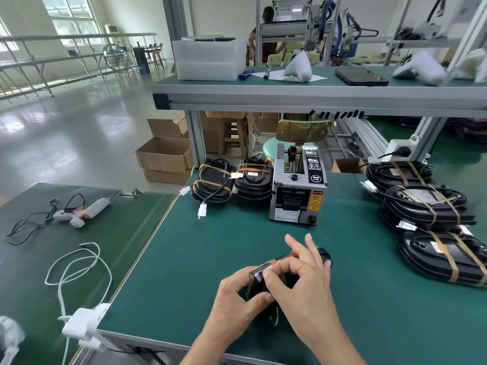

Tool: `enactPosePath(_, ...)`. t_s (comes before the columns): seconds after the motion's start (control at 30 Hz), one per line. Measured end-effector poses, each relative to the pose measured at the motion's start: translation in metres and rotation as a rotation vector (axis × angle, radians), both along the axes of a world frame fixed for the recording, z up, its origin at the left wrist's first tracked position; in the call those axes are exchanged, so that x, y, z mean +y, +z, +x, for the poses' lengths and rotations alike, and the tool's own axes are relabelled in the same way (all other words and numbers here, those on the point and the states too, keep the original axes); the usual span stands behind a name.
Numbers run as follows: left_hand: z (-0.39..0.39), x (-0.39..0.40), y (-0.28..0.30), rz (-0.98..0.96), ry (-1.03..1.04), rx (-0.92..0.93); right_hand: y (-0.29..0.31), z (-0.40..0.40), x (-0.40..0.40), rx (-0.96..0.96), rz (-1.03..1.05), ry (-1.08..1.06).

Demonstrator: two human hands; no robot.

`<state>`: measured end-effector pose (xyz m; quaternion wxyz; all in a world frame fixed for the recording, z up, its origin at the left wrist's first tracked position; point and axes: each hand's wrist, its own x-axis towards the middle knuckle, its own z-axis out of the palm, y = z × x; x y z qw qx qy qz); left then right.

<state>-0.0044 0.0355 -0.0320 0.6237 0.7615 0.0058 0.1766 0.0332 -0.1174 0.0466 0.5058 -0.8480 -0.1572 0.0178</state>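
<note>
Left hand (237,293): low over near edge of surface (184,259); fingers curled round near end of part (257,285), thumb on top. Serves as clamp, so part cannot turn.
Right hand (303,285): over part from right; thumb and forefinger pinching across it by the tape (279,259), other fingers straight and lifted clear. Probably pressing the strip flat without smudging the rest.
Part: black, longish, held just above surface between both hands; rounded far end poking out past right fingers. Thin wires (275,316) hanging under it, between the wrists.
Tape: amber strip along top of part, glossy wrap at near end. Fully stuck or not, cannot tell.
Step, by judgement: banding part with tape; wrap begun, not plainly closed.
Dispenser (297,191): upright mid-surface, straight ahead of hands, mouth facing them. Placed so a cut strip lies within one reach.
Left bundles (213,184): two stacks of black shells banded in amber, the nearer one just beside dispenser; white plugs trailing on wires toward the front.
Right bundles (427,204): three stacks, banded the same way, along right edge, well apart from hands. Likely finished stock, parked clear of work area.
Glue gun (79,212): on neighbouring surface to left, lying on its side, cable loose; out of reach, idle by the look of it.
Cord (79,262): white, looped on that same left surface, running down to white clamp (84,322) at near corner.
</note>
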Motion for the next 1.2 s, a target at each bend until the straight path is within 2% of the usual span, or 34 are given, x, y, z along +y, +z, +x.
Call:
enactPosePath(0.37,0.0004,0.0003,-0.0009,-0.021,-0.010,-0.018,0.0003,0.0017,-0.0034,0.032,-0.004,0.011)
enactPosePath(0.83,0.0012,0.0014,-0.0034,0.007,0.004,0.012,0.0016,-0.0036,0.0045,-0.046,-0.100,-0.023)
enactPosePath(1.2,0.0021,0.0016,-0.0045,0.010,0.003,0.025,-0.0017,-0.0047,0.0058,-0.075,-0.060,-0.053)
